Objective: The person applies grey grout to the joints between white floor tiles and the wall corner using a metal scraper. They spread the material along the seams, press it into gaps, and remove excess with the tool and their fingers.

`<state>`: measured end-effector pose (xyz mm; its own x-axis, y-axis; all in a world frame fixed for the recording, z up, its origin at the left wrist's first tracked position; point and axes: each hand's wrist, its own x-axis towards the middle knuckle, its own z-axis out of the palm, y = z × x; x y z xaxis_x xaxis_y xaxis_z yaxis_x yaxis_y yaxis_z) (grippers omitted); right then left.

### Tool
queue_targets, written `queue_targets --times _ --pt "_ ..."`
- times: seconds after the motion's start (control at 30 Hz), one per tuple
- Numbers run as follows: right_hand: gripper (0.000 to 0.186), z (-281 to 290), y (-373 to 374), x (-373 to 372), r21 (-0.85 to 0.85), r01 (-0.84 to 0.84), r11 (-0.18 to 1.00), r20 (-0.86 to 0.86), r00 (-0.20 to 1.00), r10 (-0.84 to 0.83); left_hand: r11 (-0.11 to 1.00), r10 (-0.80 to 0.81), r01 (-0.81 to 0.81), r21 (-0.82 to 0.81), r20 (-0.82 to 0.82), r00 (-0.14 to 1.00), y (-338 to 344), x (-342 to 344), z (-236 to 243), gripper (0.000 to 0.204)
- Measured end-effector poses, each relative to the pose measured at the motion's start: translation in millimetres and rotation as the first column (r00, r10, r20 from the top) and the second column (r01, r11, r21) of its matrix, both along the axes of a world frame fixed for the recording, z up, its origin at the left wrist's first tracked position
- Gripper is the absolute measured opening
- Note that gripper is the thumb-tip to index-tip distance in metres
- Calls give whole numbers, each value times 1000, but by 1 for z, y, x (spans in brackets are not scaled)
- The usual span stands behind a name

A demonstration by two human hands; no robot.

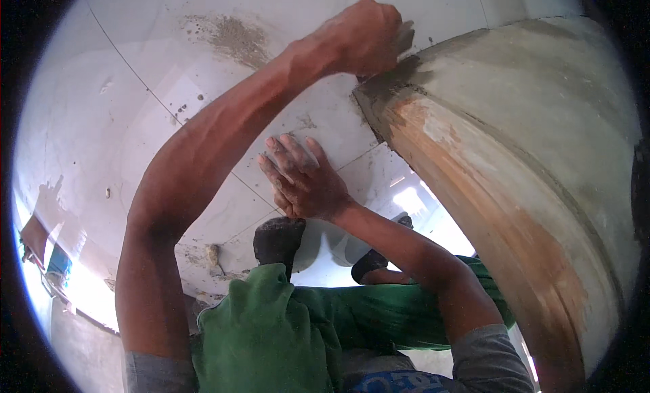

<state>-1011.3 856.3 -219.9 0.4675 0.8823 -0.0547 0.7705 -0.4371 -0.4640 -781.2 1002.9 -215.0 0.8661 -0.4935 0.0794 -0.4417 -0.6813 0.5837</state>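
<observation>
My left hand [369, 37] is closed, with its arm stretched far across to the upper right. A grey, flat-looking piece [405, 38] shows beyond its knuckles; its kind cannot be made out. That hand is close to the dark, damp-looking corner [386, 88] of a raised grey cement-like structure [542, 102], whose side is streaked orange-brown. My right hand [308, 180] has its fingers stretched out, palm down over the pale tiled floor [128, 149], with grey dust on the fingers. Whether it presses on the tiles cannot be told.
A patch of grey mortar [238, 39] is smeared on the tiles at the top, with small crumbs [181, 108] lower left of it. A small dirty lump [215, 259] lies left of my dark-covered foot [279, 238]. The structure bounds the right side.
</observation>
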Motion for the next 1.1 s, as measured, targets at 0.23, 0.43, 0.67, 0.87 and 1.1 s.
queue_targets --times 0.23,0.43,0.67,0.87,1.1 --pt "63 0 -1 -1 5 22 1000 28 999 -22 936 -177 162 312 20 984 -13 6 19 25" --pt "70 0 -1 0 33 -4 999 36 999 3 956 -119 141 259 -97 988 -1 13 29 26" --pt "70 -1 -2 -1 11 -5 1000 86 996 4 956 -97 128 264 -127 987 -12 7 25 23" --pt "69 -1 -2 -2 20 2 1000 72 997 -4 944 -101 168 284 -234 967 -16 22 40 29" --pt "65 0 -2 -3 0 10 1000 35 999 -10 933 -148 110 344 87 985 27 22 21 21"
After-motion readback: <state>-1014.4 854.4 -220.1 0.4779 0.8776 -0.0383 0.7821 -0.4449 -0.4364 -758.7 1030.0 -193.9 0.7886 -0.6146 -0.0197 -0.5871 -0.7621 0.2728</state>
